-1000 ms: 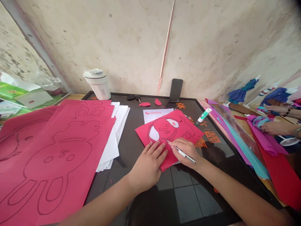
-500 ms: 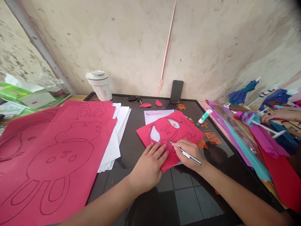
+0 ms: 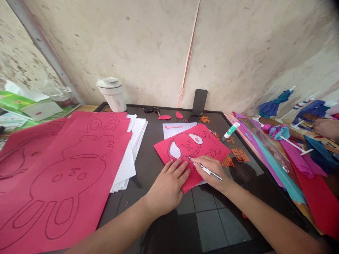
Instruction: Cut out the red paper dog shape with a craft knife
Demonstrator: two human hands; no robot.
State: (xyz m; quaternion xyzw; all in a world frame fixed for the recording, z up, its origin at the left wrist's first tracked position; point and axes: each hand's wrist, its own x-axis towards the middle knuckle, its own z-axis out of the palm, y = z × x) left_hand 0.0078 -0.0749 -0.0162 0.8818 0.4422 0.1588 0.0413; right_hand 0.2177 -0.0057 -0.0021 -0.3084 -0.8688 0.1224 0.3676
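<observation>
A sheet of red paper [image 3: 194,141] with an animal outline in dark lines lies tilted on the black tabletop. Two ear-shaped openings in it show white underneath. My left hand [image 3: 171,183] rests flat on the sheet's near left part, fingers stretched out. Pinched in my right hand [image 3: 209,171] is a slim silver craft knife [image 3: 212,172], its tip on the drawn lines just right of my left fingertips. Part of a white sheet [image 3: 172,131] sticks out behind the red one. Two cut red paper pieces [image 3: 164,117] lie farther back.
Large red sheets with rabbit outlines [image 3: 71,169] cover the left, over white paper [image 3: 127,169]. A white cup [image 3: 113,95], keys [image 3: 152,110], a phone [image 3: 199,102] and a glue stick [image 3: 231,132] stand or lie around. Coloured paper [image 3: 275,158] and another person's hand [image 3: 327,127] are at right.
My right hand has shifted slightly left with the craft knife, its tip now nearer my left fingers. My left hand stays in place. The other person's hand moved right.
</observation>
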